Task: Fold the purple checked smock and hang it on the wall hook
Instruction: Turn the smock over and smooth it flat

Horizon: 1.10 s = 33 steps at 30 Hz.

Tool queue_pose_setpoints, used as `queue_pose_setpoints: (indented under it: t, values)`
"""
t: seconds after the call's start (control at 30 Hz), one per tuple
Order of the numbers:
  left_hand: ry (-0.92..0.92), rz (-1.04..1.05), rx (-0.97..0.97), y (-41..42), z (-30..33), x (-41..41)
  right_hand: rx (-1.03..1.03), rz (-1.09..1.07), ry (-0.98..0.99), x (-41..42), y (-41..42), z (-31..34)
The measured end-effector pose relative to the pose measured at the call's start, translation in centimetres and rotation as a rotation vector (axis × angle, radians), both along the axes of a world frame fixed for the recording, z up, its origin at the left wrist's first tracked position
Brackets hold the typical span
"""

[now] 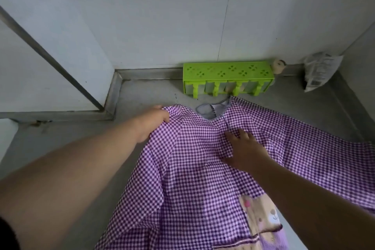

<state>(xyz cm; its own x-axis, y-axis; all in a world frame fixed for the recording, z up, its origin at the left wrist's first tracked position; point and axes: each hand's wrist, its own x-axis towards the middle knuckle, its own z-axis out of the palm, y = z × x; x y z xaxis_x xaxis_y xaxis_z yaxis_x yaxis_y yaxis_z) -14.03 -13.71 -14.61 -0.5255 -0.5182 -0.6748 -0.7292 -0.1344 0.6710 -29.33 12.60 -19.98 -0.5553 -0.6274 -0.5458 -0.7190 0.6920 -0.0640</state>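
Purple checked smock (188, 168) spread flat on the grey counter (142, 91). Left hand (152, 124) gripping its left shoulder edge; right hand (245, 148) flat, fingers spread, pressing the chest below the collar.

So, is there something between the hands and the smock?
No. The left hand already grips the smock at its shoulder edge, and the right hand rests flat on its chest. The wall hook is not in view.

The smock (192, 178) runs off the bottom and right edges.
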Motion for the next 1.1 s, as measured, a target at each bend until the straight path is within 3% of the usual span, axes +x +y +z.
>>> queue_pose_setpoints:
  t: [0.1, 0.17, 0.27, 0.37, 0.5, 0.57, 0.63, 0.7, 0.87, 1.0, 1.1]
  values:
    - [-0.077, -0.109, 0.291, -0.4, -0.1, 0.6, 0.008, 0.014, 0.033, 0.0, 0.2, -0.5]
    - [-0.122, -0.187, 0.283, -0.5, -0.8, 0.8, 0.015, 0.017, 0.016, 0.1, 0.4, -0.8]
    - [-0.190, -0.408, 0.070, -0.9, -2.3, 0.5, 0.023, 0.040, 0.014, 0.1, 0.6, -1.0]
    - [-0.159, -0.624, -0.348, -1.8, -2.4, -1.6, 0.059, 0.085, 0.048, -0.3, 0.3, -0.4]
    - [0.076, -0.369, -0.742, -2.6, -0.9, -5.6, 0.096, 0.061, 0.072, -0.4, -0.6, -0.5]
    - [0.051, -0.363, -0.670, -2.7, -1.6, -6.2, 0.114, 0.050, 0.069, -0.2, -0.8, -1.1]
    - [-0.093, -0.309, -0.374, -2.5, -3.2, -5.0, 0.134, 0.048, 0.065, 0.0, -0.9, -1.4]
    - [-0.239, -0.292, -0.259, -2.5, -5.2, -2.9, 0.134, 0.043, 0.067, -0.3, -1.0, -1.5]
    - [-0.396, -0.410, -0.360, -2.3, -6.9, 2.2, 0.148, 0.026, 0.082, -0.5, -1.2, -1.4]
    - [-0.363, -0.641, -0.365, -2.3, -6.7, 4.9, -0.004, 0.169, 0.106, 1.3, -2.8, -0.5]
    - [-0.296, -0.579, -0.370, -2.1, -6.6, 5.2, -0.117, 0.308, -0.007, 3.0, -3.9, -0.6]
